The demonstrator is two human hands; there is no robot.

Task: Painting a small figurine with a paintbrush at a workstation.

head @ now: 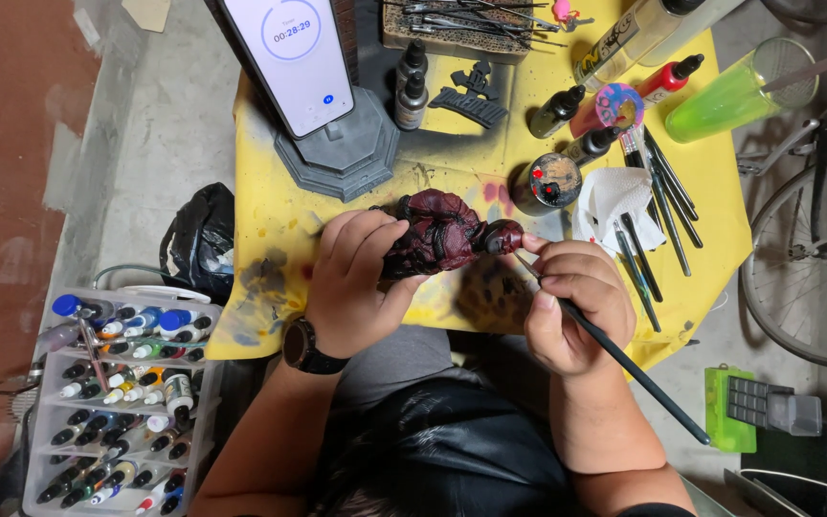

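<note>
Both forearms are bare from elbow to fingers, with no sleeves, gloves or rings visible. The left hand (pixel 354 282) has a dark wristwatch (pixel 310 349) strapped at the wrist, toward seven o'clock from the knuckles: a round black case on a black band, its face too dark to read. The right hand (pixel 574 304) has nothing on its wrist. At six o'clock in the view, a grey garment covers the lap, and below it lies a glossy black fabric with wrinkled folds, partly hiding the torso
</note>
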